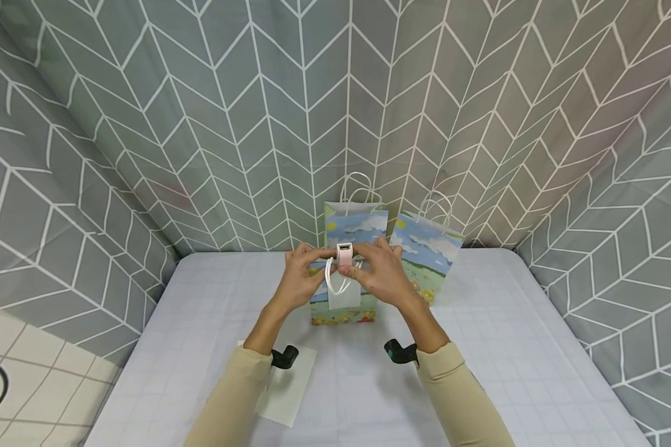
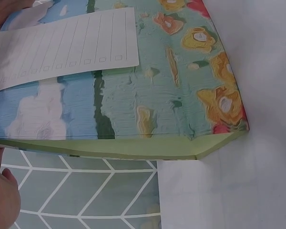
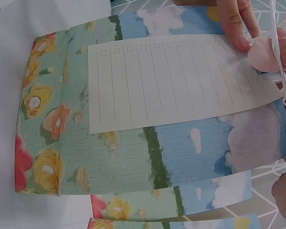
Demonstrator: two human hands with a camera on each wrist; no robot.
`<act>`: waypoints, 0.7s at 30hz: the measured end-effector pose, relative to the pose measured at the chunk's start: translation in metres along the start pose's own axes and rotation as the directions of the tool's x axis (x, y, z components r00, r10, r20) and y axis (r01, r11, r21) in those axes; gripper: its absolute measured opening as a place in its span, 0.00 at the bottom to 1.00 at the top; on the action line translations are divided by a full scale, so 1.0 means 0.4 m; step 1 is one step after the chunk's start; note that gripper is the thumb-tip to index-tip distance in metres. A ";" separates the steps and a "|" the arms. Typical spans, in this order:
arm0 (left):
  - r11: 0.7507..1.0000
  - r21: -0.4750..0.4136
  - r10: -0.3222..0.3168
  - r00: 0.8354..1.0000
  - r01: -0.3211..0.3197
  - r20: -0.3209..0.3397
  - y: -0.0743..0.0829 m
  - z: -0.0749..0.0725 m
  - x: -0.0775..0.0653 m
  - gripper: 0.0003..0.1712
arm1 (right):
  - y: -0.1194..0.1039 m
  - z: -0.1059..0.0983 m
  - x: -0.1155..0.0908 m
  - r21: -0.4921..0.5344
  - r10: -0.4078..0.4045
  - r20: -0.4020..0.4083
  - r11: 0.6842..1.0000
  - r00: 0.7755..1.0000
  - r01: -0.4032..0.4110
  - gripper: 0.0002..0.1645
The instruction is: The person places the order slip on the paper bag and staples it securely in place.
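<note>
A paper gift bag (image 1: 343, 315), painted with sky and flowers, stands upright between my hands. Against its front lies a white lined sheet (image 3: 148, 86) with a column of small checkboxes. At the bag's top, my right hand (image 1: 383, 270) pinches a small pink-and-white device (image 1: 344, 254) with a dark slot, its thumb over the pink front. My left hand (image 1: 304, 273) grips the bag's top from the other side, its fingertips right by the device and the sheet's upper end. The bag's white cord handle (image 1: 335, 284) hangs forward over the sheet. The fingers behind the bag are hidden.
Two matching gift bags stand behind: one bag (image 1: 358, 223) straight behind, another bag (image 1: 427, 245) angled to the right. A pale sheet of paper (image 1: 291, 388) lies on the white-covered table (image 1: 201, 310) by the left forearm. A patterned grey curtain (image 1: 324, 124) rises behind the table.
</note>
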State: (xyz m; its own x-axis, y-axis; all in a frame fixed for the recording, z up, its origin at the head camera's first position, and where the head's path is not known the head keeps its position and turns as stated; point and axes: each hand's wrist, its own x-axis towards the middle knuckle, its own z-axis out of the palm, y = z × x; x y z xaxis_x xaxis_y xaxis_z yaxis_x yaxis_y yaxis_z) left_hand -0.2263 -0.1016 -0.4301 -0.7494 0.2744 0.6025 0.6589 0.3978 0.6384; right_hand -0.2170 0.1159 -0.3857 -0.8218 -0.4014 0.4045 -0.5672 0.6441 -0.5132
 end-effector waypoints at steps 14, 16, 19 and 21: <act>0.998 0.051 -0.037 0.999 0.038 -0.030 0.001 0.006 -0.005 0.16 | 0.007 -0.005 -0.005 0.103 -0.034 -0.026 0.994 0.999 0.037 0.31; 0.998 0.052 -0.045 0.999 0.046 -0.028 0.002 0.006 -0.006 0.15 | 0.009 -0.004 -0.005 0.118 -0.035 -0.031 0.992 0.999 0.038 0.30; 0.998 0.049 -0.047 0.998 0.048 -0.031 0.005 0.007 -0.008 0.15 | 0.011 -0.004 -0.006 0.160 -0.030 -0.043 0.986 0.999 0.036 0.27; 0.997 0.051 -0.048 0.998 0.050 -0.035 0.004 0.008 -0.010 0.14 | 0.012 -0.003 -0.006 0.195 -0.026 -0.057 0.980 0.998 0.037 0.25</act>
State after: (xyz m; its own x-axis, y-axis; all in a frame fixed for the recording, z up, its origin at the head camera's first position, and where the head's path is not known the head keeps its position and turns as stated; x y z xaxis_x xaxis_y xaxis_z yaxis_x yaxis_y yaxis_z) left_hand -0.2224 -0.0994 -0.4332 -0.7775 0.2244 0.5875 0.6167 0.4549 0.6424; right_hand -0.2179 0.1207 -0.3882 -0.8022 -0.3801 0.4604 -0.5968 0.4894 -0.6358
